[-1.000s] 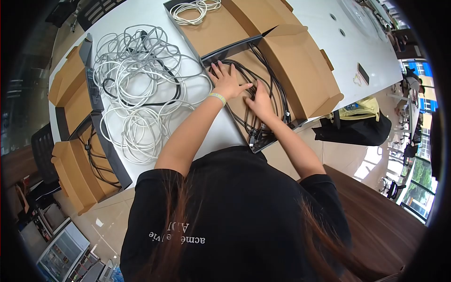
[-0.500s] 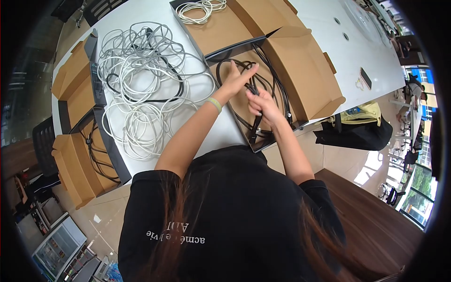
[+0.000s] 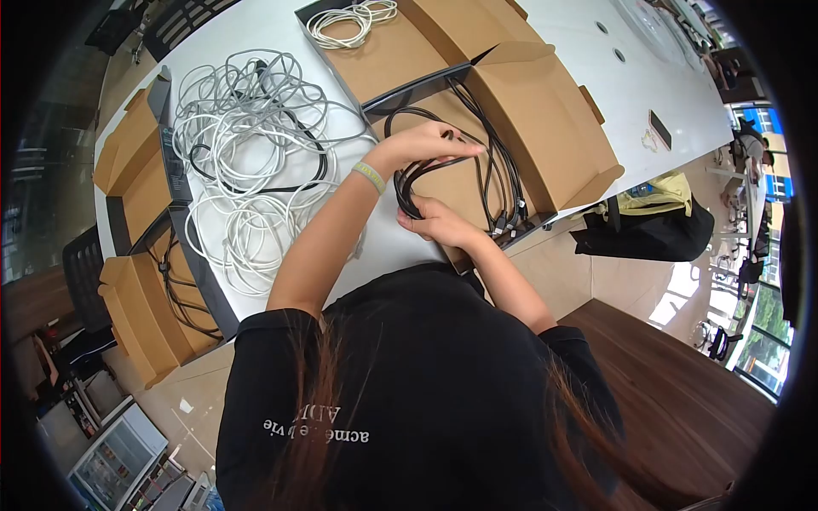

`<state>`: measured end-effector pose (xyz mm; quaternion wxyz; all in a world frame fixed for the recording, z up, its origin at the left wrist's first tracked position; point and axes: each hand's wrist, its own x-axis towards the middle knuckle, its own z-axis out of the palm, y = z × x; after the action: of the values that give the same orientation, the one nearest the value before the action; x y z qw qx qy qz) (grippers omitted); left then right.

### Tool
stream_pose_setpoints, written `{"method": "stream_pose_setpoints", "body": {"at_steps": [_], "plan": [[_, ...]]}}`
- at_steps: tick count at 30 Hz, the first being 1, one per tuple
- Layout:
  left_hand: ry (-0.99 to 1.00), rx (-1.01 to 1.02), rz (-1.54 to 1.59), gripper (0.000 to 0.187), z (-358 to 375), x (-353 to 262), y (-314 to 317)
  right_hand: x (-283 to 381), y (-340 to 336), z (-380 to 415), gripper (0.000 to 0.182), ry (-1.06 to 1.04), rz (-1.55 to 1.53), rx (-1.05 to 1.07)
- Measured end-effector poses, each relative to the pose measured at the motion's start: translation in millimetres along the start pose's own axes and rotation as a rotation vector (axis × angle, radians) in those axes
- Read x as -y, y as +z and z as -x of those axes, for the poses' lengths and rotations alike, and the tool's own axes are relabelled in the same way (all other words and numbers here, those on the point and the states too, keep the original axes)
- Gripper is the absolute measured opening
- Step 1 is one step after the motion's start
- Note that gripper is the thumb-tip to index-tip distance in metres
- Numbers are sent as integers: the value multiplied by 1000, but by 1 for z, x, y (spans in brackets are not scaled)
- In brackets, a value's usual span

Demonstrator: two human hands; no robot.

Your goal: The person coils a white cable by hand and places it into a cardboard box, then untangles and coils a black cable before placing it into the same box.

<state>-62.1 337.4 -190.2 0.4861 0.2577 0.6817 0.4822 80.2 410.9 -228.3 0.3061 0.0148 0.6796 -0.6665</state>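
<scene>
My left hand (image 3: 424,145), with a band on its wrist, is over the open cardboard box (image 3: 588,162) and closed on a black cable, a dark piece of which shows between thumb and fingers. Nearer my body, my right hand (image 3: 441,223) grips a bent bundle of black cables (image 3: 407,189) at the box's near left edge. The bundle curves up from the right hand towards the left one. More black cables (image 3: 508,175) lie in the box along its right side, with connector ends near its front corner.
Tangled white and grey cables (image 3: 247,140) spread over the white table (image 3: 375,247) on the left. Another open box (image 3: 400,64) behind holds a white coil (image 3: 345,25). A box at far left (image 3: 141,298) holds black cable (image 3: 170,281). A phone (image 3: 660,129) lies at right.
My right hand has moved left and towards me, now around a bent cable bundle. My left hand's spread fingers have closed, lower over the box. More connector ends show at the box's front corner.
</scene>
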Motion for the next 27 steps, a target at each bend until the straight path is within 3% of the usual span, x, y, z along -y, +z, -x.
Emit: {"method": "stream_pose_setpoints", "body": {"at_steps": [1,2,4,5,7,8,11,12,13,14,15,17,18,20,22,24,25,27], "plan": [[245,-184,-87,76,-2,10,11,0,-2,-2,13,14,-76,18],[241,-180,-87,76,-3,10,10,-1,-4,-5,11,28,-153,38],[221,-158,-457,83,12,-26,4,-6,-13,-9,9,-22,-279,80],[281,-187,-456,66,11,-32,5,-7,-20,-12,10,-22,-394,133],[582,-106,31,39,1,-29,16,-4,-28,-14,13,-34,-510,166],[580,-107,31,39,-2,-26,15,-6,-33,-15,14,-75,-579,197],[659,264,1349,16,1,-45,12,-10,-47,-19,17,-275,-894,425],[684,376,1549,16,3,-55,10,-2,-48,-19,17,-331,-973,520],[712,372,1449,16,-3,-59,5,1,-49,-18,17,-355,-993,511],[736,366,1349,17,-10,-63,-2,2,-53,-18,17,-310,-923,321],[742,-5,814,23,-17,-67,-6,3,-58,-18,16,-264,-846,135],[712,-382,170,42,-47,-55,-7,-8,-64,-23,17,-254,-788,28],[629,-533,-69,61,-59,-42,-11,-14,-65,-24,17,-234,-743,-55],[464,-754,-261,70,-76,-15,-18,-18,-60,-19,21,-16,-616,-241],[359,-797,-463,87,-81,11,-20,-24,-58,-18,26,129,-349,-383],[277,-779,-669,102,-86,37,-15,-50,-54,-25,27,22,-145,-578],[301,-770,-756,100,-87,44,-9,-55,-56,-26,28,49,15,-658],[304,-762,-941,99,-84,55,6,-66,-59,-37,39,169,654,-865]]}}
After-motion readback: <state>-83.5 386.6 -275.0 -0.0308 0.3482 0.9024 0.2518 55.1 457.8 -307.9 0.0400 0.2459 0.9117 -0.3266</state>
